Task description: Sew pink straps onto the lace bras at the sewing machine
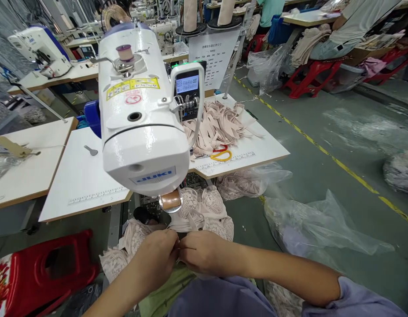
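Below the sewing machine head (146, 145), my left hand (159, 253) and my right hand (204, 252) meet with fingers curled and pinched together. Both are closed at the near edge of a pale lace bra (212, 209), whose cups and a loose strap show just beyond my knuckles. The exact part between the fingertips is hidden. More pale lace pieces (116, 262) hang to the left of my left wrist. Directly above the hands is a round metal part with a brown face (170, 200), on the machine's underside.
On the right table wing (273, 152) lie a heap of beige straps (217, 125) and yellow-handled scissors (222, 155). The left wing (91, 176) bears a small grey tool (90, 150). A red stool (55, 268) stands at lower left; plastic bags (316, 220) lie on the floor right.
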`<state>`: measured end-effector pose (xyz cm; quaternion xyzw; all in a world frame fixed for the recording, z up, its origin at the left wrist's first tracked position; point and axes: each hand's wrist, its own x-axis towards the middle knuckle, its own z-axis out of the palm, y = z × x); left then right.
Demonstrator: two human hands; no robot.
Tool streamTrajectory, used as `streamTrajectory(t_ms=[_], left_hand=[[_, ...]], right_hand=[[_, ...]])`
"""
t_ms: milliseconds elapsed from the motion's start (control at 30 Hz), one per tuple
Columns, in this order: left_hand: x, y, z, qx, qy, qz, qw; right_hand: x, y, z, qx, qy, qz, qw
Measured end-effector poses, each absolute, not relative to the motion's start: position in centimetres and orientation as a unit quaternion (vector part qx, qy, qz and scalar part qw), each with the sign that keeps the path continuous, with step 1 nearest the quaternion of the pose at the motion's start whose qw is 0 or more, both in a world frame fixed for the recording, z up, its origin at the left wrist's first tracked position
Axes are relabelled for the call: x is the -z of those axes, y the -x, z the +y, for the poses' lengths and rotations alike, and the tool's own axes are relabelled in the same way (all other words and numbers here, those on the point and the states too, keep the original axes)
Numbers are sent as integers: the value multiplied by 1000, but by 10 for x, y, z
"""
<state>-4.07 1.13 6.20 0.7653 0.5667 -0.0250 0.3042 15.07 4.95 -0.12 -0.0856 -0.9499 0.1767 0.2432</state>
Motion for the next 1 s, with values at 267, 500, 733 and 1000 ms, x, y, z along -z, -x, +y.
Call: streamTrajectory(t_ms=[267, 500, 733, 1000], left_hand=[[-46, 36, 12, -296, -591, 548, 513], [-22, 22, -4, -413, -577, 602, 365], [-16, 23, -5, -395, -646, 606, 244], [-18, 16, -2, -400, -618, 634, 234]], right_hand=[[-5, -150, 55, -395, 191, -841, 316], [-15, -150, 59, -452, 223, -801, 324], [-18, -149, 58, -496, 261, -761, 327], [-19, -157, 71, -520, 327, -729, 302]])
